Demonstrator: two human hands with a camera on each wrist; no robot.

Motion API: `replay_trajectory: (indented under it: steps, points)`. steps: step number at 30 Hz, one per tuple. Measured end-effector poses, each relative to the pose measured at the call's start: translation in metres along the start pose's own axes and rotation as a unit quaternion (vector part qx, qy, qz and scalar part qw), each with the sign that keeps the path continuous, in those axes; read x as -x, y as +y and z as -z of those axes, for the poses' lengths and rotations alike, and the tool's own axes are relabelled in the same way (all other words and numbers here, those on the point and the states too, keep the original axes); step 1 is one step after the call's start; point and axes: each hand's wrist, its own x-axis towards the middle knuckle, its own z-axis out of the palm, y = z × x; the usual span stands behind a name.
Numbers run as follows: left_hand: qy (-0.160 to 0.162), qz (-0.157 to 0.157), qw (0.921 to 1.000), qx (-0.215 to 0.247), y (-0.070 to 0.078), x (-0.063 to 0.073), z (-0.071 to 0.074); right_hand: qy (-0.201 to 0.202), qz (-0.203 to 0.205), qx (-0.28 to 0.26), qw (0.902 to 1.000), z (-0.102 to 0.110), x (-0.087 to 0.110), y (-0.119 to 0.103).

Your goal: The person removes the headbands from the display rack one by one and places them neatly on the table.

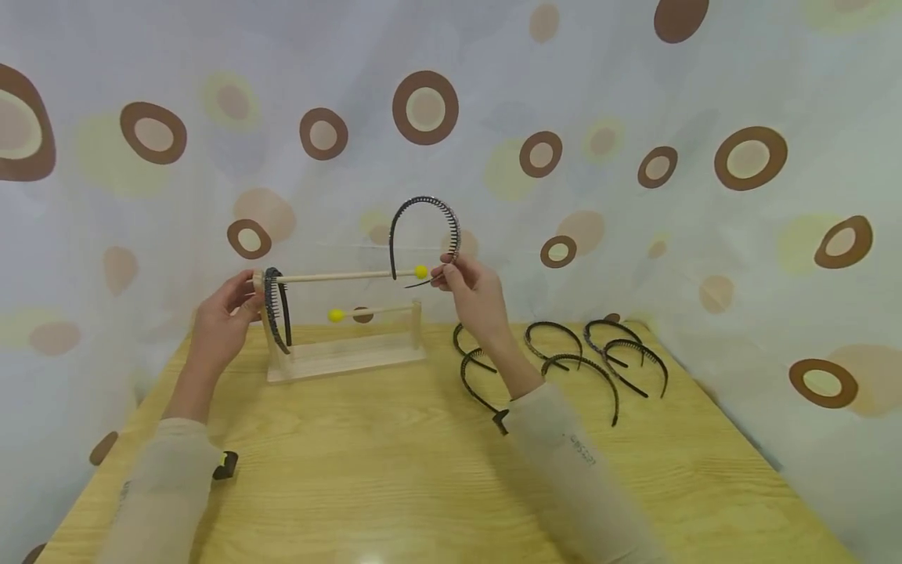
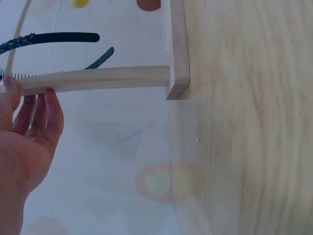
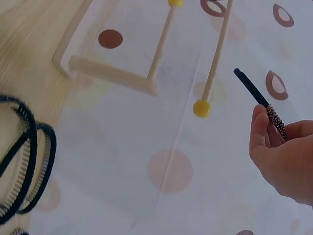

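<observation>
A wooden stand (image 1: pixel 345 358) has two rods tipped with yellow balls. My left hand (image 1: pixel 220 317) grips the top of its left post, fingers and thumb around the wood in the left wrist view (image 2: pixel 34 132). Just beside that post, a dark toothed headband (image 1: pixel 271 313) hangs over the upper rod (image 1: pixel 331 276). My right hand (image 1: pixel 475 294) pinches another black headband (image 1: pixel 423 199), with glittery trim, near one end. Its arch stands upward by the yellow ball (image 1: pixel 421 272) at the rod's free end. In the right wrist view, one black tip (image 3: pixel 252 88) sticks out past the fingers.
Several dark headbands (image 1: pixel 580 358) lie on the wooden table (image 1: pixel 366 470) at the right, some overlapping. The lower rod (image 1: pixel 380 311) points left from the shorter right post (image 1: pixel 416 323). Behind the table hangs a spotted curtain (image 1: pixel 486 70).
</observation>
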Motion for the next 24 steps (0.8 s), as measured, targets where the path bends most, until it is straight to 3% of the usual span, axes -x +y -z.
replay_trajectory:
  steps: [5,10,17,24]
  points:
    - [-0.004,0.011,0.9997,-0.022,-0.001,0.008,0.021,-0.033,-0.048,0.026,0.998,0.036,-0.002,0.007]
    - [-0.01,0.019,0.9986,-0.048,0.004,0.015,0.042,-0.079,-0.129,0.054,0.987,0.062,-0.001,0.019]
    - [-0.013,0.019,0.9975,-0.067,0.003,0.02,0.065,-0.157,-0.191,0.078,0.9658,0.062,0.0,0.058]
    - [-0.01,0.01,0.9988,-0.047,-0.001,0.018,0.066,-0.188,-0.268,0.067,0.9425,0.049,-0.005,0.093]
